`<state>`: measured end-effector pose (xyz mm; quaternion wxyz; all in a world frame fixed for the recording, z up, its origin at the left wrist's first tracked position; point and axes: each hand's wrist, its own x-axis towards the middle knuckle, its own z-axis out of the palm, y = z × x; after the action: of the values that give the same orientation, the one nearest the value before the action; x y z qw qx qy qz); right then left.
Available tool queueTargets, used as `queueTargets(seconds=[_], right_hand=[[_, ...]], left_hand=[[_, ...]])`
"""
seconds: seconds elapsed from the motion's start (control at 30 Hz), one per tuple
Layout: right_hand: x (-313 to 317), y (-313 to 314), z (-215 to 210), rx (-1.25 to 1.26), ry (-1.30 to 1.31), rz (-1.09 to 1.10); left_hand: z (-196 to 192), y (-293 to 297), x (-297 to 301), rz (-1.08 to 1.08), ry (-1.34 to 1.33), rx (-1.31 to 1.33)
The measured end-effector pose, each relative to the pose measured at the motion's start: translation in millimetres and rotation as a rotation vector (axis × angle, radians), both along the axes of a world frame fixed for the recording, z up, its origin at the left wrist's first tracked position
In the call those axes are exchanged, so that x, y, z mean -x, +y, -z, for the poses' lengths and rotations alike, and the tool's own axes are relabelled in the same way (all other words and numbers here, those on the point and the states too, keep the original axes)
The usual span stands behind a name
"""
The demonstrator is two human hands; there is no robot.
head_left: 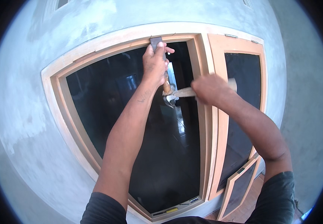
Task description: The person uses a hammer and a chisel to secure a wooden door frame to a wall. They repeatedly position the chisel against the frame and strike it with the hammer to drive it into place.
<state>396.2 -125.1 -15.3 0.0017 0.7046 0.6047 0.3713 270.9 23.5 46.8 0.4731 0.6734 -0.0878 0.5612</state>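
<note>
My left hand [155, 63] is closed around a chisel, raised to the top rail of the wooden window frame [178, 27]. The chisel's wide dark blade [156, 40] points up against the rail's underside, and its wooden handle [167, 83] sticks out below my fist. In my closed right hand [210, 89], slightly blurred, is a claw hammer with a pale wooden handle [185, 92]. Its metal head [170, 100] is at the lower end of the chisel handle; whether they touch, I cannot tell.
Dark glass [161, 156] fills the main opening. On the bottom sill lie a yellow-handled tool [172, 210] and other small items. A hinged casement [242, 112] is at the right, with a smaller framed panel [239, 188] below it. Grey plastered wall [23, 123] surrounds the frame.
</note>
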Motion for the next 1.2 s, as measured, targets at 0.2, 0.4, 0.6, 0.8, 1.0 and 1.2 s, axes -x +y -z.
queueTargets(seconds=[0.2,0.4,0.6,0.8,1.0,1.2], right_hand=[[14.7,-13.6,69.7,0.551,-0.163,-0.017],[-8.3,-23.6,-0.9,0.034,0.117,-0.029],[-14.2,-29.9,57.9,0.221,-0.035,-0.011],[-20.2,-74.4,103.5,0.311,0.071,-0.038],[-32.8,-92.0,133.3,0.344,0.122,-0.020],[-45.7,-97.4,146.1,0.337,0.127,0.004]], left_hand=[[2.9,-2.8,-4.7,0.013,0.023,-0.015],[-2.7,-1.3,-2.8,-0.026,0.008,0.005],[2.1,-1.7,-4.3,-0.021,0.020,-0.019],[1.7,-2.7,16.4,-0.168,0.239,-0.113],[7.7,1.2,6.9,-0.134,0.179,-0.126],[2.0,-7.4,-6.6,-0.041,0.141,-0.063]])
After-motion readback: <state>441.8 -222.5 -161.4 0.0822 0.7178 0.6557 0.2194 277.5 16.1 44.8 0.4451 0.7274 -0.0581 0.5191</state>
